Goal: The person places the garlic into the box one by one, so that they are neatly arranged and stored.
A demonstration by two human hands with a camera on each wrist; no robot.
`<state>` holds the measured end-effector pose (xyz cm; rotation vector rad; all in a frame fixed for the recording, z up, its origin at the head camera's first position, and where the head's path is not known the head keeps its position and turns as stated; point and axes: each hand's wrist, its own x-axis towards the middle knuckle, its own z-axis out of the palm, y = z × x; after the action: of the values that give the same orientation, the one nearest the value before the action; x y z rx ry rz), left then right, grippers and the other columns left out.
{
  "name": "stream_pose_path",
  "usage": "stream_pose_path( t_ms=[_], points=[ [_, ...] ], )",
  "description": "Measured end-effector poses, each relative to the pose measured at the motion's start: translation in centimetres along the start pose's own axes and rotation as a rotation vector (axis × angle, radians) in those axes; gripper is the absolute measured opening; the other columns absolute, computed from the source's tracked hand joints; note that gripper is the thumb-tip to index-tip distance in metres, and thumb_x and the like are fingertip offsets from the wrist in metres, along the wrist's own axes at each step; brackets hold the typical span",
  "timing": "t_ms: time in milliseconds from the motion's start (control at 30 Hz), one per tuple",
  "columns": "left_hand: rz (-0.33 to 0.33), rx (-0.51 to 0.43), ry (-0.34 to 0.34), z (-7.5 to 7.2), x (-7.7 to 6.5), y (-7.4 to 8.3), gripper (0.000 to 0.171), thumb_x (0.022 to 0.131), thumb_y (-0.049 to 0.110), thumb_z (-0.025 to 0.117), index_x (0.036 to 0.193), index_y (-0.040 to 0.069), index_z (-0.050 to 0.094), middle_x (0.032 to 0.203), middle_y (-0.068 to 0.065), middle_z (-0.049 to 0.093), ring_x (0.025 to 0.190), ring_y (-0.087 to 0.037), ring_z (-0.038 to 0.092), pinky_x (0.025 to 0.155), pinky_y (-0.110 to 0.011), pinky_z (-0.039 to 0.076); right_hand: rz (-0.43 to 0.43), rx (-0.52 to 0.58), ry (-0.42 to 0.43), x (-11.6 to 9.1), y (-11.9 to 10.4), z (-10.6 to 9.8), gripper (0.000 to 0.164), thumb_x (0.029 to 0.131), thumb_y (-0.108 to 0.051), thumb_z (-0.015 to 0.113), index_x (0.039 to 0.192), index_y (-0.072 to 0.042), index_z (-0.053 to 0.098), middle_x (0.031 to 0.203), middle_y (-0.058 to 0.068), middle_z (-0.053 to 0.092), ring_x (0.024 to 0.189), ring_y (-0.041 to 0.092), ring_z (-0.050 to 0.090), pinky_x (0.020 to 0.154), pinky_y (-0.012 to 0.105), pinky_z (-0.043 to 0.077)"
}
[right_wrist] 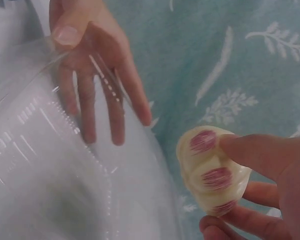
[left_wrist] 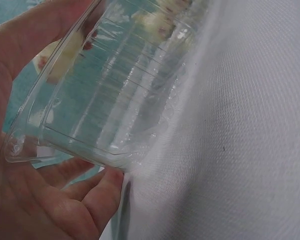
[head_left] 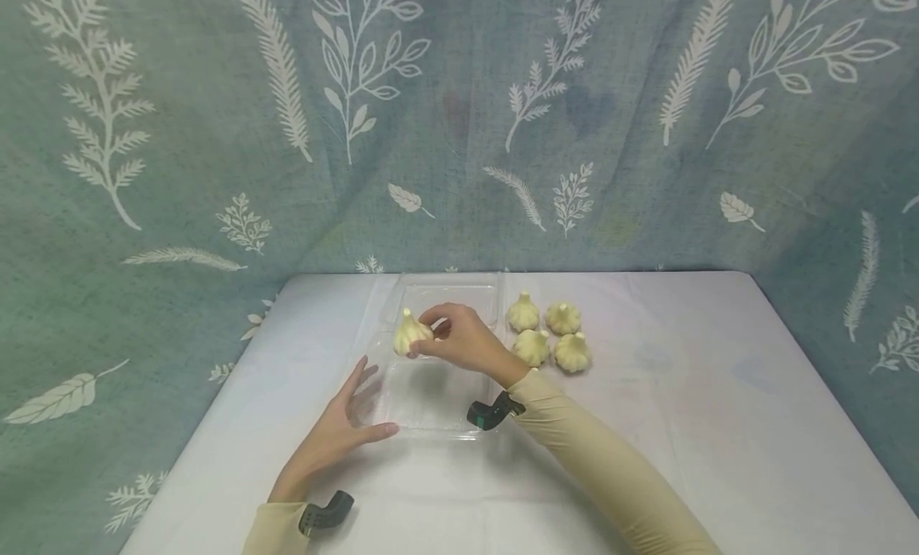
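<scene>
My right hand [head_left: 465, 340] pinches a pale garlic bulb [head_left: 409, 334] between thumb and fingers, its stem pointing up, above the clear plastic clamshell container [head_left: 438, 435]. Purple-red streaks mark the bulb [right_wrist: 210, 175] in the right wrist view. At the container's left side, my left hand [head_left: 343, 423] is spread with thumb and fingers wide apart. Seen from the left wrist, its fingers [left_wrist: 102, 200] lie along the outside of the transparent wall [left_wrist: 85, 135]. The container's lid [head_left: 448, 288] lies folded back toward the far edge, partly hidden behind my right hand.
To the right of the container, several garlic bulbs [head_left: 532, 348] sit in a tight group on the white-covered table [head_left: 689, 427]. A green-blue cloth [head_left: 459, 140] with white leaf prints hangs behind the table and along its sides.
</scene>
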<state>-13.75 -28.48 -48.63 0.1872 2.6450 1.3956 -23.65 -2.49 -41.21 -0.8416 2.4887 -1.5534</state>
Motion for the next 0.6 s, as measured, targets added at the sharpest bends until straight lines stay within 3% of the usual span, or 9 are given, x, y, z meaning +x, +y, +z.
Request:
stream_pose_path(
  t_ms=[600],
  points=[
    [0.012,-0.028,-0.012,-0.1,0.0,-0.3,0.124,0.082,0.033,0.088,0.168,0.023,-0.001,0.173,-0.016,0.02,0.156,-0.051,0.023,0.123,-0.07,0.032,0.001,-0.084,-0.075,1.1,0.5,2.1,0.039,0.083,-0.026,0.088,0.115,-0.008,0.076,0.114,0.005,0.076,0.081,0.007,0.067,0.066,0.014,0.054]
  ],
)
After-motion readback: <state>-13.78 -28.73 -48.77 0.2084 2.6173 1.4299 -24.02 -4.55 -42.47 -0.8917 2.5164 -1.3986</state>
